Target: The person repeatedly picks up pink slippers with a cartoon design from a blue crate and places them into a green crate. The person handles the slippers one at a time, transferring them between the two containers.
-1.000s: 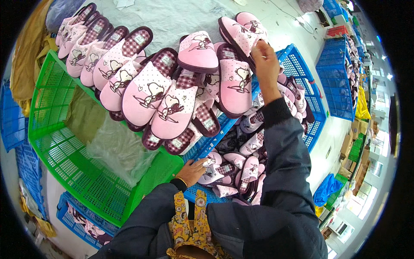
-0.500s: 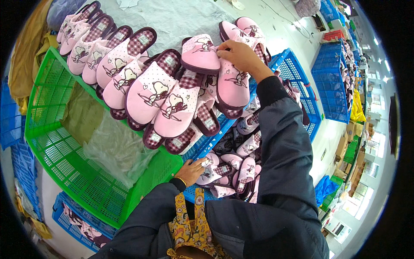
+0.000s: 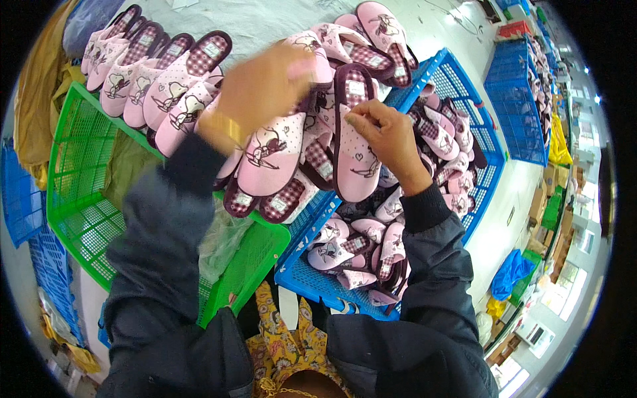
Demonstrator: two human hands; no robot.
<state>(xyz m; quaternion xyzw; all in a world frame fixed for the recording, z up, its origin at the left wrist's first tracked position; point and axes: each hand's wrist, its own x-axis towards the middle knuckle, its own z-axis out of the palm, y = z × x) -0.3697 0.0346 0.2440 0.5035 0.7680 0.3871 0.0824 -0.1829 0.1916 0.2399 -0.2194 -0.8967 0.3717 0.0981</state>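
Observation:
My right hand (image 3: 388, 139) pinches the side of the upper edge of a pink slipper (image 3: 356, 176), which has a dark sole and a plaid lining and is held toe down. My left hand (image 3: 262, 89) is smeared by motion above the row, close to another pink slipper (image 3: 318, 63); its fingers cannot be made out. Just below it, a slipper with a printed cartoon dog (image 3: 272, 152) leans among others. More pink slippers (image 3: 169, 93) stand in a row along the table edge to the left.
A green crate (image 3: 86, 179) with clear plastic stands at the left. At the right, a blue crate (image 3: 481, 126) holds many loose slippers (image 3: 391, 249). Several slippers (image 3: 381, 50) lie piled on the sheet-covered table (image 3: 265, 20). Another blue crate (image 3: 517, 109) stands farther right.
My left hand has risen from the blue crate's rim to the slippers on the table. My right hand has come nearer, and the slipper by it now shows its opening upward.

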